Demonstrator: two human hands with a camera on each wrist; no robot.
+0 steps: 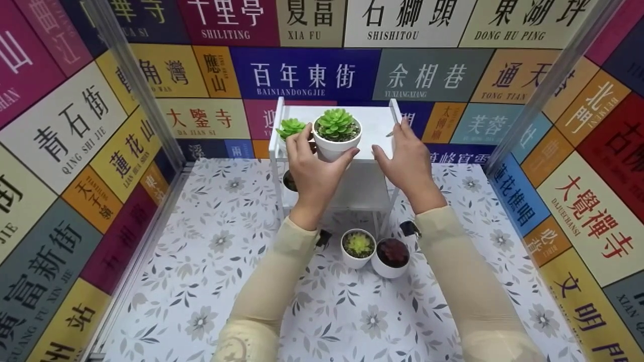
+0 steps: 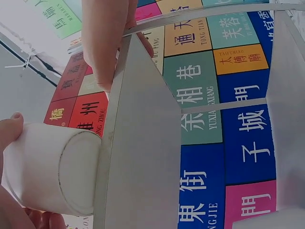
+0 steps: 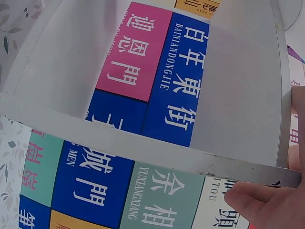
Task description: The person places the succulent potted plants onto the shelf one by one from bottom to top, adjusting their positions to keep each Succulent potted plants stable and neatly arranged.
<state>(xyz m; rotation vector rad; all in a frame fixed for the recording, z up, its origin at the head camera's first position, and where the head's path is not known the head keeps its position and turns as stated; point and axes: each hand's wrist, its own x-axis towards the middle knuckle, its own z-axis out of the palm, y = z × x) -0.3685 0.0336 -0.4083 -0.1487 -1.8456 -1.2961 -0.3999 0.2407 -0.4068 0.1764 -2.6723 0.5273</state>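
My left hand (image 1: 319,173) grips a white pot with a green succulent (image 1: 336,131) at the top board of a small white shelf (image 1: 372,118). In the left wrist view, the base of the white pot (image 2: 78,174) is at the board's front edge. My right hand (image 1: 410,163) holds the shelf's right side, its thumb (image 3: 255,195) and fingers around the front corner. Another green succulent (image 1: 292,128) stands at the top left, partly hidden by my left hand. A dark potted plant (image 1: 290,181) on the lower level is mostly covered.
On the flower-patterned tabletop (image 1: 201,281), a yellow-green potted succulent (image 1: 358,247) and a dark red one (image 1: 391,257) stand side by side before the shelf. Panels with coloured place-name signs (image 1: 312,75) rise behind and at both sides.
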